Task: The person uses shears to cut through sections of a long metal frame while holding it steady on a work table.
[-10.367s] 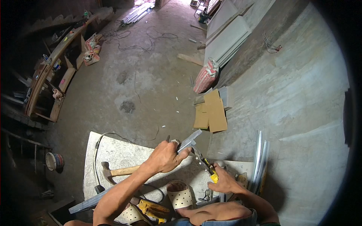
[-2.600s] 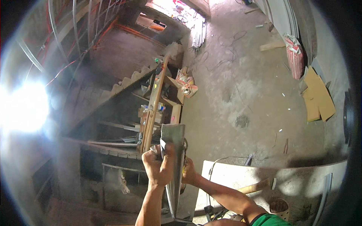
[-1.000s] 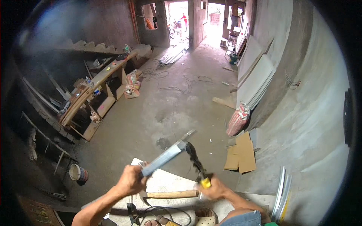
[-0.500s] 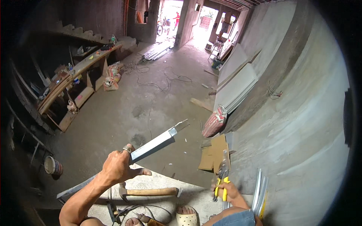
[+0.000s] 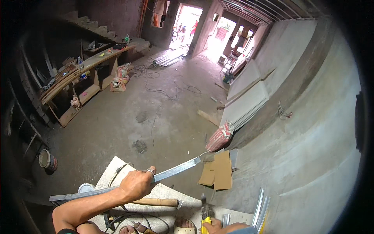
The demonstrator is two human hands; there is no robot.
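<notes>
My left hand (image 5: 138,184) is closed around a long grey metal channel (image 5: 177,171). Its far end points right and carries a thin bent strip; behind the hand, a grey length runs along my forearm to the lower left. Low in the picture, my right hand (image 5: 213,225) grips tin snips (image 5: 205,217) with yellow handles and dark jaws pointing away from me; part of them is hidden by the fingers. A hammer (image 5: 157,202) with a wooden handle lies on a pale board (image 5: 113,171) below my left hand, its head out of sight behind the forearm.
Cardboard pieces (image 5: 223,171) and a red-and-white sack (image 5: 220,136) lie right of the board, near stacked panels (image 5: 245,103) against the wall. More metal channels (image 5: 261,208) stand at lower right. A bucket (image 5: 47,160) sits left; a wooden bench (image 5: 89,70) stands beyond. Cables cross the floor.
The metal channel has tipped lower and swung toward the right in my left hand. My right hand has moved down and left with the tin snips. The view has shifted slightly.
</notes>
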